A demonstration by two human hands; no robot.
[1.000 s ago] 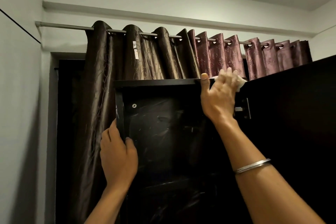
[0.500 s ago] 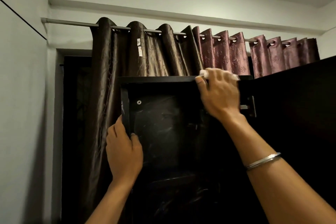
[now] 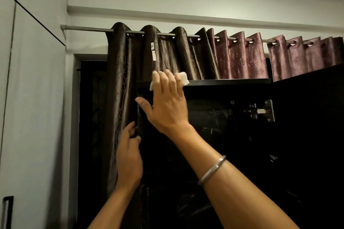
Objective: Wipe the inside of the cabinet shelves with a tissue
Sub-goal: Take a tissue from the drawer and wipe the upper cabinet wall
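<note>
— What is the right hand (image 3: 168, 106) doing up there?

— It presses a crumpled white tissue (image 3: 183, 78) against the top front edge of the tall black wooden cabinet (image 3: 229, 82). The fingers lie over that edge with the tissue under them; white corners show at both sides of the fingers, and the thumb sticks out to the left, apart from the tissue. Whether the fingers curl round the tissue or just press it flat, I cannot tell.

— And the left hand (image 3: 129, 156)?

— Lower down, at the cabinet's left side. Its fingers go behind the upright front edge of the side panel and the thumb lies on the front — it grips that edge.

— Where on the cabinet is the tissue, exactly?

— Near the left end of the top edge, just right of the corner, not inside on a shelf.

— Anything on the arms?

— A thin silver metal bangle (image 3: 212, 170) sits on the right forearm.

— What is inside the cabinet?

— Dark, glossy surfaces; the shelves are hard to make out. A silver metal door hinge (image 3: 261, 111) is fixed at the upper right, next to the open black door (image 3: 316, 135).

— And behind?

— A dark brown satin eyelet curtain (image 3: 154, 57) hangs on a grey metal curtain rod (image 3: 89, 28), with a mauve patterned curtain (image 3: 242, 55) to its right. The pale wall (image 3: 37, 98) is on the left.
</note>
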